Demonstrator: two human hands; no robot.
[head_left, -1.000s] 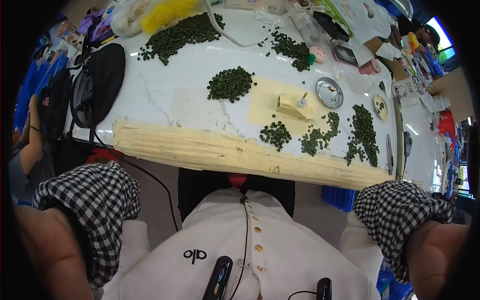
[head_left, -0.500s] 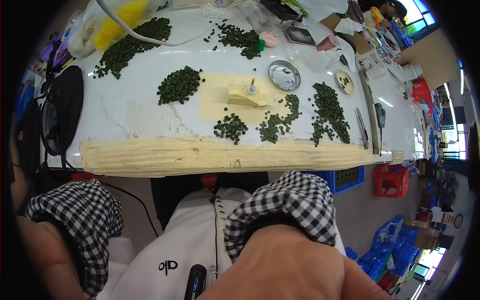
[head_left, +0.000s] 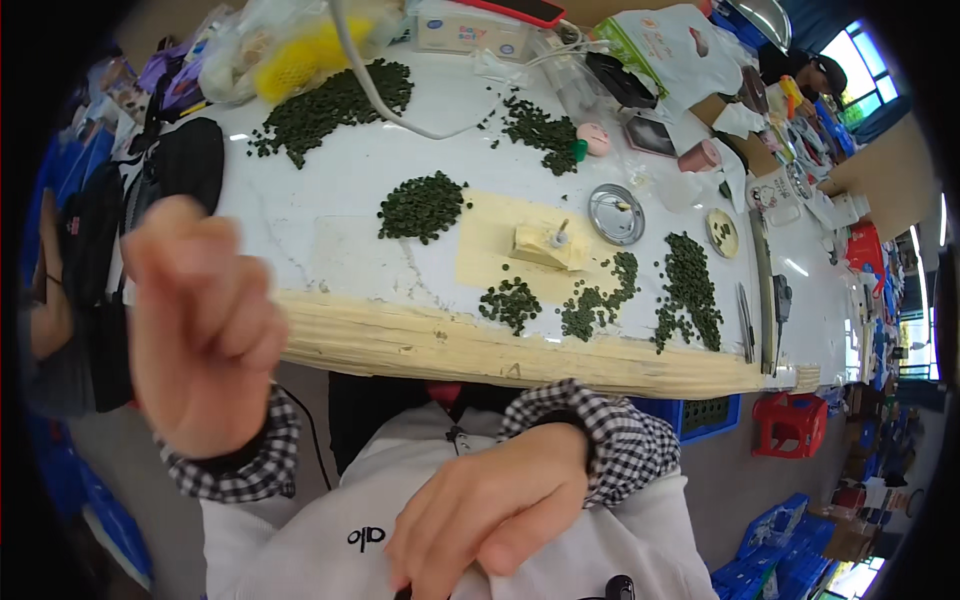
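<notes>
Dark object [head_left: 403, 593] is showing at the fingertips of the right hand [head_left: 490, 505], the nearer one; long axis hidden. That hand is draping over the white top [head_left: 320, 485], grip unclear. Left hand [head_left: 210, 330] is hovering leftward, half-curled, contents unclear. Green heap [head_left: 423, 207] is lying ahead.

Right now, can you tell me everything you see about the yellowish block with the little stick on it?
The block is boxy and pale yellow, perhaps wrapped in tape; what's inside is hidden. It lies with its long side roughly left to right on a pale yellow patch on the table. A thin peg stands up from it, right of its middle, with something whitish at its base. Neither the left hand nor right hand touches it.
</notes>
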